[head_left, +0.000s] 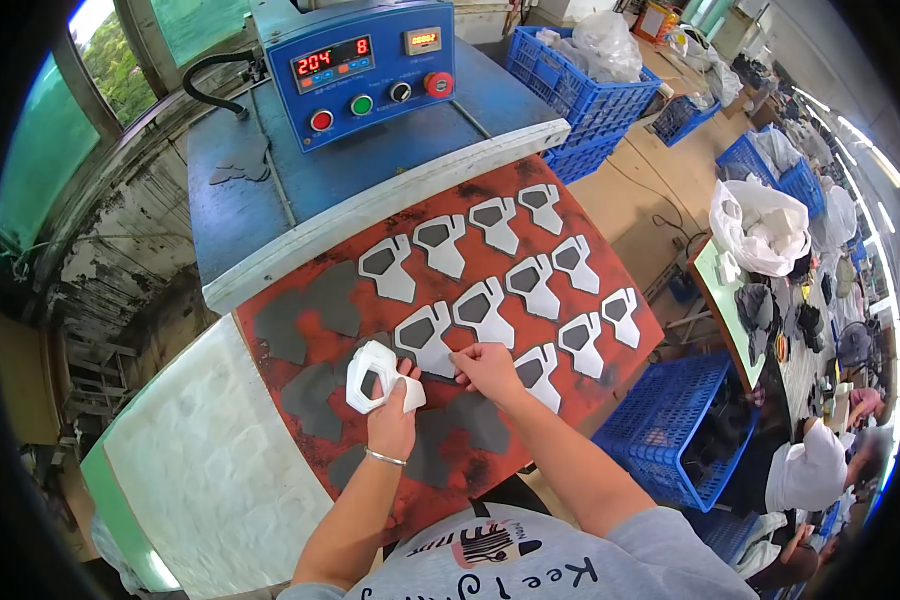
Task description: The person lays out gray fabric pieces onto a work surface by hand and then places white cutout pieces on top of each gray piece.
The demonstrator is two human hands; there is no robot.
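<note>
- The left hand (pixel 394 418) is clamped on a stack of white pieces (pixel 358 384), holding it above the near left part of the red board (pixel 322 454).
- The right hand (pixel 488 370) has its fingers curled, thumb and forefinger at the near right corner of a white cutout (pixel 422 344); whether they pinch it, one cannot tell.
- That cutout lies on the board at the left end of the middle row, just beyond the hands.
- More white cutouts (pixel 483 312) lie to its right and in the far and near rows, many edged by dark grey beneath.
- Bare dark grey pieces (pixel 310 402) lie on the left and near parts of the board.
- Beyond the board stands a blue control box (pixel 365 78) with lit red digits.
- A blue crate (pixel 635 430) stands to the right.
</note>
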